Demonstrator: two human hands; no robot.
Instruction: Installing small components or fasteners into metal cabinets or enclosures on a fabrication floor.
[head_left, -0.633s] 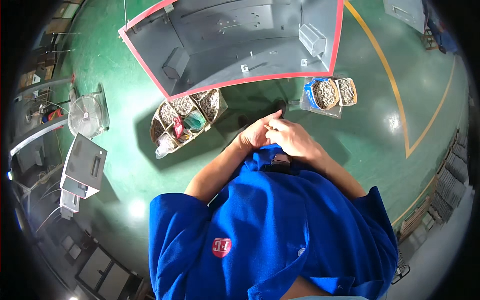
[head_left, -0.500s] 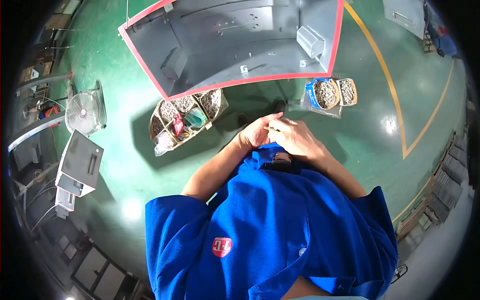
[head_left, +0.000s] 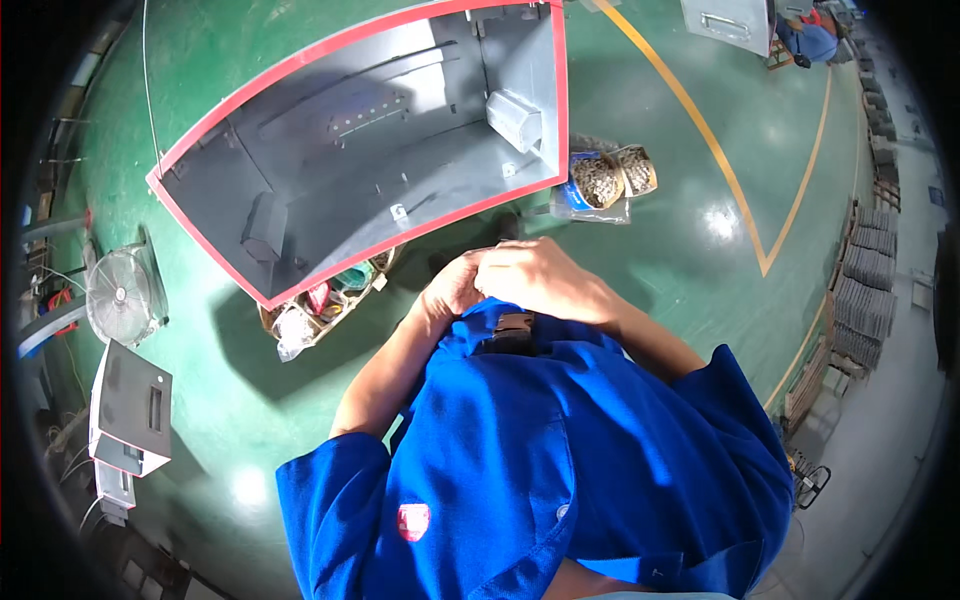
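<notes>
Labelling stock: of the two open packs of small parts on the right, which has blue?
The left pack, nearer the red-edged cabinet: blue on its side. The right pack looks smaller and shows no blue.

The place looks like a factory workshop: the green floor [head_left: 230, 425] carries painted yellow lines [head_left: 700, 118] between one and two o'clock. A large red-edged metal housing [head_left: 370, 140] fills eleven o'clock, open packs of small parts [head_left: 598, 185] sit near half past one, a caged fan [head_left: 120, 293] stands at nine, and grey stacked pieces [head_left: 862, 285] line three o'clock.
</notes>
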